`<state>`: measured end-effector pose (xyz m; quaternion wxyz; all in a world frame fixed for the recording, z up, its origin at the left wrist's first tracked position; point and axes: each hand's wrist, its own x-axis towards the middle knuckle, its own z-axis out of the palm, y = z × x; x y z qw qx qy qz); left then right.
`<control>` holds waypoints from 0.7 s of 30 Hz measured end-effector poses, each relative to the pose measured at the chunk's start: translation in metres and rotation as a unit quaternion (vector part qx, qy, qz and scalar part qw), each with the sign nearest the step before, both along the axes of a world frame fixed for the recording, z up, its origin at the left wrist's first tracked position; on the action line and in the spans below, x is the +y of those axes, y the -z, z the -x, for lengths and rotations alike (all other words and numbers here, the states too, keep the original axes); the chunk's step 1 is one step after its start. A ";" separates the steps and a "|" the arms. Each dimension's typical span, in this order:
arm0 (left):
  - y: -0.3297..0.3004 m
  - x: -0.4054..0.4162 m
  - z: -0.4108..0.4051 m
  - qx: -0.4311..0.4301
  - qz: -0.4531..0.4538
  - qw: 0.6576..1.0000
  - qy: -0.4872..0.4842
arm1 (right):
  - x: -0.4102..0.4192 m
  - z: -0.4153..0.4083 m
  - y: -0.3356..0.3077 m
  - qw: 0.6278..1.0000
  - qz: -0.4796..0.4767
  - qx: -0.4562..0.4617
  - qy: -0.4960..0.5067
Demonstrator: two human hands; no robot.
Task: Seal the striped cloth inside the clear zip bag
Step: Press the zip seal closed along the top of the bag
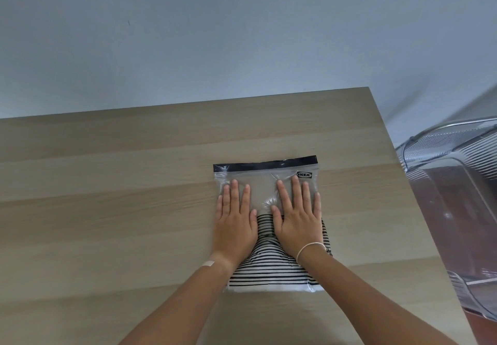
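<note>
The clear zip bag lies flat on the wooden table, its black zip strip at the far end. The black-and-white striped cloth sits inside the bag's near half. My left hand presses flat on the bag's left side, fingers together and pointing away from me. My right hand presses flat on the right side, partly over the cloth's far edge. Neither hand grips anything. I cannot tell whether the zip strip is closed.
A clear plastic chair stands just past the table's right edge. A plain grey wall rises behind the table's far edge. Bare tabletop stretches to the left of the bag.
</note>
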<state>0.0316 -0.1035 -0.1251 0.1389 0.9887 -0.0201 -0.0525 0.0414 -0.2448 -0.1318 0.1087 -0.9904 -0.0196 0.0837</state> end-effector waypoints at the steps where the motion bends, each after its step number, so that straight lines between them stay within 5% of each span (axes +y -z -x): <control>1: -0.001 -0.001 0.000 -0.006 0.001 1.000 -0.001 | 0.000 -0.001 -0.001 1.000 0.002 -0.005 0.000; 14: -0.004 0.005 0.000 0.014 0.002 1.000 0.006 | -0.004 -0.002 -0.003 1.000 0.003 0.018 -0.011; 21: -0.016 0.003 -0.011 -0.049 0.058 0.997 -0.007 | 0.000 -0.006 -0.016 0.999 -0.051 -0.018 0.004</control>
